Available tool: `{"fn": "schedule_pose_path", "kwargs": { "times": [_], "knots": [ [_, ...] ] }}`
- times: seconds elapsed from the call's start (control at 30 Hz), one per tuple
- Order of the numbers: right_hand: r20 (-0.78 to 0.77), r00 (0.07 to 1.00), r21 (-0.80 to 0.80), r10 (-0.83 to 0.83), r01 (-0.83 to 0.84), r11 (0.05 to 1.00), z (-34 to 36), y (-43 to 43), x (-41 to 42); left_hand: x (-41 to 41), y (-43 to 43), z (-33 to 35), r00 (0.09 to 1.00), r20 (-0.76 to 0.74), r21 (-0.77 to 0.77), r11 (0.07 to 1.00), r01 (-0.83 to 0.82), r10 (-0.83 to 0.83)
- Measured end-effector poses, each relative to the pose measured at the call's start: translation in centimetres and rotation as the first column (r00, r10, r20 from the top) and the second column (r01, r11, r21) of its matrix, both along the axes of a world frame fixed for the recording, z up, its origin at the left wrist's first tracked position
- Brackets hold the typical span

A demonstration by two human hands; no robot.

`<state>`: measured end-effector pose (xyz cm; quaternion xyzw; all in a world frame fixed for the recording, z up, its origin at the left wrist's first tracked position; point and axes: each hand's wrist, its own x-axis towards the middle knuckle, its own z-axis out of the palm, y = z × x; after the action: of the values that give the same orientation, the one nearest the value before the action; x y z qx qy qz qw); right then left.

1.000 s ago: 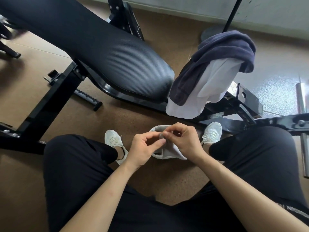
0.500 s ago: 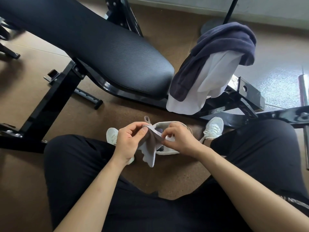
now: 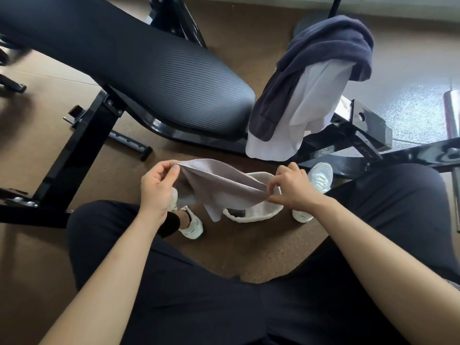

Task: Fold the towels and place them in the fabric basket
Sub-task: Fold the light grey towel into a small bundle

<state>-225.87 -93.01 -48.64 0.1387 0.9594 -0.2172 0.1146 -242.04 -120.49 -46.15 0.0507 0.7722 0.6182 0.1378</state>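
A small grey towel (image 3: 219,185) hangs stretched between my two hands above the floor. My left hand (image 3: 156,188) pinches its left corner between thumb and fingers. My right hand (image 3: 293,186) pinches the right corner lower down. Under the towel, between my feet, sits the off-white fabric basket (image 3: 258,215), partly hidden by the cloth. A dark navy towel (image 3: 323,53) and a white towel (image 3: 306,105) lie draped together over the bench frame at the upper right.
A black padded weight bench (image 3: 149,70) with a black steel frame (image 3: 82,155) crosses the upper left. My legs in dark trousers and white shoes (image 3: 321,180) flank the basket. Brown floor (image 3: 249,250) lies around it, and a metal bar (image 3: 451,113) is at the right edge.
My hands have moved apart, drawing the grey towel up out of the basket area and spreading it along its top edge. The left hand went left and up.
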Motion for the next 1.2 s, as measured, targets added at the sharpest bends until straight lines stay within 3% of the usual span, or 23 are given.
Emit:
{"fn": "schedule_pose_path", "kwargs": {
  "times": [0.13, 0.3, 0.47, 0.63, 0.77, 0.83, 0.93, 0.97, 1.0, 1.07, 1.1, 1.2],
  "knots": [
    [0.014, 1.0, 0.157, -0.001, -0.002, 0.988, 0.5, 1.7, 0.5, -0.7, -0.2, -1.0, 0.999, -0.008, -0.041, 0.999, -0.032, 0.031],
    [0.048, 0.999, 0.0, 0.02, -0.02, 1.0, 1.5, 2.5, 0.5, -0.1, 0.3, -1.5, 0.996, 0.01, -0.057, 0.994, -0.091, 0.091],
    [-0.192, 0.981, -0.143, -0.041, 0.014, 0.99, 2.2, 2.5, 0.2, -1.1, 0.0, -1.7, 0.981, 0.042, -0.06, 0.98, -0.188, 0.191],
    [-0.349, 0.936, -0.116, -0.046, 0.006, 0.993, 2.6, 3.3, 0.2, -1.2, 0.2, -2.3, 0.974, 0.086, -0.054, 0.978, -0.204, 0.208],
    [-0.394, 0.908, -0.158, -0.144, 0.087, 0.984, 2.1, 3.6, 0.1, -1.5, 0.0, -3.1, 0.983, 0.16, -0.111, 0.991, -0.076, 0.093],
    [-0.401, 0.897, -0.126, -0.184, 0.144, 0.981, 1.9, 3.9, 0.0, -1.3, 0.1, -3.1, 0.99, 0.122, -0.155, 0.987, -0.051, 0.07],
    [-0.591, 0.752, -0.149, -0.293, 0.255, 0.955, 2.2, 3.6, -0.1, -1.0, 0.4, -2.8, 0.987, -0.047, -0.131, 0.978, -0.16, 0.155],
    [-0.598, 0.744, -0.141, -0.298, 0.268, 0.953, 2.3, 3.5, -0.1, -0.9, 0.4, -3.0, 0.989, -0.071, -0.152, 0.979, -0.137, 0.127],
    [-0.526, 0.805, -0.107, -0.275, 0.258, 0.96, 2.3, 3.5, -0.2, -0.8, 0.4, -3.4, 0.997, -0.048, -0.225, 0.972, -0.074, 0.065],
    [-0.213, 0.954, -0.02, -0.212, 0.212, 0.977, 1.7, 3.5, -0.2, -0.8, 0.3, -4.1, 0.999, 0.049, -0.409, 0.912, 0.022, -0.002],
    [-0.128, 0.968, -0.019, -0.217, 0.216, 0.976, 1.3, 3.5, 0.0, -0.7, 0.3, -4.3, 0.998, 0.06, -0.449, 0.894, 0.01, 0.019],
    [-0.212, 0.919, -0.106, -0.331, 0.315, 0.943, 1.0, 3.9, -0.2, -1.0, 0.4, -4.2, 0.996, 0.04, -0.411, 0.91, -0.054, 0.077]
  ]
}}
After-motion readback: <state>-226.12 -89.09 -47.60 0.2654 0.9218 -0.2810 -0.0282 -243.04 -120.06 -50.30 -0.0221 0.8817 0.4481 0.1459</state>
